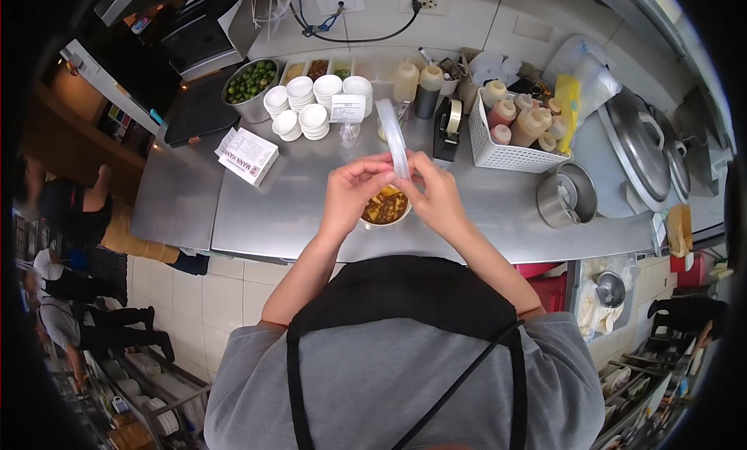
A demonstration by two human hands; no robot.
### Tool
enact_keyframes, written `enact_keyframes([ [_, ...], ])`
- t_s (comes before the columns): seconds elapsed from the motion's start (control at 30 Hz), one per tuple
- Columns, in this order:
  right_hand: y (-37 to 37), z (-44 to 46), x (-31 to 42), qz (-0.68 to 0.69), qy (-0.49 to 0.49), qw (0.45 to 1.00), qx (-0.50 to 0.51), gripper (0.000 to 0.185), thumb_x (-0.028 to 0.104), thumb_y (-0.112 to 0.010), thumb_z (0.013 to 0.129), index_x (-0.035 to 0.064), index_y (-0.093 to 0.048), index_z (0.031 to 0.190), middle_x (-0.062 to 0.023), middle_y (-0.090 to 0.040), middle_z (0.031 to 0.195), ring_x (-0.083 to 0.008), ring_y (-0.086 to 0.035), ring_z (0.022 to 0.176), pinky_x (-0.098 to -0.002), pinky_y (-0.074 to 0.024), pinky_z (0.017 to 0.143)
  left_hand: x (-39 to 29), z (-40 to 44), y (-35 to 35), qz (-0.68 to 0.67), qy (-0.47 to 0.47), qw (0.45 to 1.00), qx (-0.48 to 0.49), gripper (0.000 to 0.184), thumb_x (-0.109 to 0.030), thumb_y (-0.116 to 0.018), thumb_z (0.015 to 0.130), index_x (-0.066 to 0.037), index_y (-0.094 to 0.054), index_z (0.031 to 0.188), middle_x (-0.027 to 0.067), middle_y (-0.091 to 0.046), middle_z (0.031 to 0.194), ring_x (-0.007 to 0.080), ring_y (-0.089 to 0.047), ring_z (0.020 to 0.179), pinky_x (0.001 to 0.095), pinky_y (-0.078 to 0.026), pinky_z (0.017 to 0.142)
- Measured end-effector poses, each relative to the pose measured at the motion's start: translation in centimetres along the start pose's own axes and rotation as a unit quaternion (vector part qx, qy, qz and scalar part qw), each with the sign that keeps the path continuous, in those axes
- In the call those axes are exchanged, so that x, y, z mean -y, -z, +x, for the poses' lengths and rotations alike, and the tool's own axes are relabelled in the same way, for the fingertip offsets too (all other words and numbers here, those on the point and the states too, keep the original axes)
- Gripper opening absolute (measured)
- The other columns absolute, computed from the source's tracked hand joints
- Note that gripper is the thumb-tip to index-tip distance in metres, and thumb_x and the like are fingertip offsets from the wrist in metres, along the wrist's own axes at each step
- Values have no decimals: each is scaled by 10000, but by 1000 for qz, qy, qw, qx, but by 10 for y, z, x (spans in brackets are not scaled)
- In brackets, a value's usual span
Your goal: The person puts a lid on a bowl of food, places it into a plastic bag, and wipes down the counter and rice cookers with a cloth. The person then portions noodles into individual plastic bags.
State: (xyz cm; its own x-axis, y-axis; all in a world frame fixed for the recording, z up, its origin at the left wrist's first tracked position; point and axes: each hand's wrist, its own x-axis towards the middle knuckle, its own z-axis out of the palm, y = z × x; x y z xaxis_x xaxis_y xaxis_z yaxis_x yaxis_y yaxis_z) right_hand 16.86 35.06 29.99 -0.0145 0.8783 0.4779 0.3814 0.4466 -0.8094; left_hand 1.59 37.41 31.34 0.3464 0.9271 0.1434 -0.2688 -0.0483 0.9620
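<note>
A bowl of brown food with yellow pieces [384,209] rests on the steel counter, near its front edge. Above its far rim, my left hand [356,189] and my right hand [433,192] pinch a thin translucent lid [394,139] between them. The lid is tilted nearly edge-on to the camera. Both hands have bent fingers pressed together on its lower end. Part of the bowl's rim is hidden behind the hands.
Stacked white cups [313,119] and a pot of green limes [250,83] stand at the back left. A tape dispenser [447,131], a white basket of sauce bottles [515,154] and a metal pot [566,193] are right. Other people stand far left and right.
</note>
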Motion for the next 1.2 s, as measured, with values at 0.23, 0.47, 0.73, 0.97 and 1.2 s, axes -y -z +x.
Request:
enact_keyframes([
  [0.23, 1, 1, -1, -39, -18, 999, 22, 261, 151, -625, 729, 18, -479, 898, -211, -547, 777, -409, -521, 753, -411, -424, 602, 3, 2, 3, -16, 19, 1000, 2, 136, -13, -596, 768, 40, -614, 892, 138, -572, 1037, 138, -563, 868, 265, -464, 779],
  [0.47, 2, 2, -2, -60, -21, 998, 26, 254, 146, -635, 716, 28, -475, 874, -205, -551, 761, -407, -522, 740, -422, -420, 593, 6, 4, 5, 13, 23, 1000, 11, 140, -21, -587, 777, 44, -611, 899, 134, -565, 1052, 138, -562, 871, 262, -464, 775],
  [0.73, 1, 4, -1, -16, -50, 998, 36, 260, 136, -644, 719, 23, -503, 907, -177, -573, 785, -364, -561, 746, -389, -444, 616, 4, 7, 9, -28, 58, 998, 12, 124, -11, -550, 797, 49, -603, 892, 153, -546, 1067, 158, -570, 864, 272, -484, 765],
  [0.97, 7, 9, 9, 138, -123, 981, 63, 119, 25, -569, 795, -3, -472, 857, -164, -510, 1127, -179, -527, 993, -297, -487, 791, 6, 7, 10, 51, 10, 998, 26, 120, -19, -549, 800, 41, -608, 885, 155, -541, 1075, 157, -574, 853, 270, -487, 763],
  [1.2, 5, 9, -4, 130, -97, 986, 49, 92, 17, -558, 801, -21, -484, 838, -179, -503, 1132, -169, -523, 990, -264, -493, 758, 2, 5, 6, 77, 7, 997, 8, 105, -18, -612, 752, 19, -628, 849, 160, -550, 1069, 158, -563, 890, 272, -464, 783],
])
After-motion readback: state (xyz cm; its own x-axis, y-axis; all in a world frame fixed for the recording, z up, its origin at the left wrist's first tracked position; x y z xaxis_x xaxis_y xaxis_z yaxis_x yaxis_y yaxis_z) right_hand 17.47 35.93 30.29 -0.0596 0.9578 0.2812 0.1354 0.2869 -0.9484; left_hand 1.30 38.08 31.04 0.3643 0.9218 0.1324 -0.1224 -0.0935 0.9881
